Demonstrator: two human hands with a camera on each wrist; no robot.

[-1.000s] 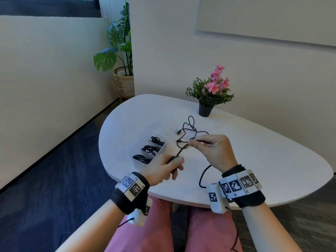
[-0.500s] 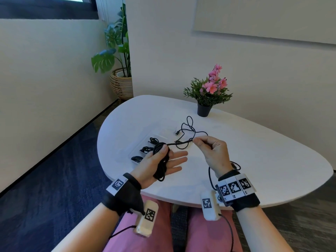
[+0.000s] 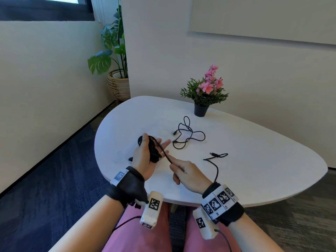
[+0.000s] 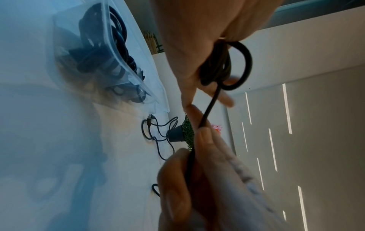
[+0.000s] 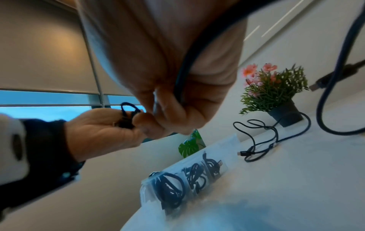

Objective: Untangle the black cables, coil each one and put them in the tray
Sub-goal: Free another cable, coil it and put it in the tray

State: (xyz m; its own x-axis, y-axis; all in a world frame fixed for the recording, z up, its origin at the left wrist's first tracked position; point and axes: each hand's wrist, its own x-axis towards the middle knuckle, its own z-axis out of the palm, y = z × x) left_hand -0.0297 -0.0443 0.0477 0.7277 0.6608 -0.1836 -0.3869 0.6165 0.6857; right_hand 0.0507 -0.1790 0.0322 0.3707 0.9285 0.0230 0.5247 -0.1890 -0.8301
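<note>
Nearest the body, over the front edge of the white surface (image 3: 254, 160), both hands work one black cable. The right hand (image 3: 189, 177) has its fingers (image 3: 179, 169) curled round the cable's free run (image 3: 164, 153), pinching it close to the coil; behind that hand the tail (image 3: 215, 160) trails up off the surface to a loose plug. The left hand (image 3: 147, 157) lies palm up, its thumb pinning the partly wound coil (image 3: 153, 150) against the palm while its fingers are stretched out straight.

By my reading, the step in hand is coiling: several turns are wound and a fair tail is left. The next move calls for the right hand to lay another loop over the left palm, slide back along the tail and keep it slack enough that the plug does not whip or snag.

Just beyond the left hand sits the clear tray (image 5: 233, 140), partly hidden in the head view; the right wrist view shows three coiled cables (image 5: 195, 173) in it, one per compartment. Farther off, near the small potted flowers (image 3: 205, 91), one more black cable (image 3: 189, 133) lies loose and uncoiled. That makes five cables: three stowed, one in hand, one waiting. One tray, two plants, counting the leafy floor plant (image 3: 112, 51).
</note>
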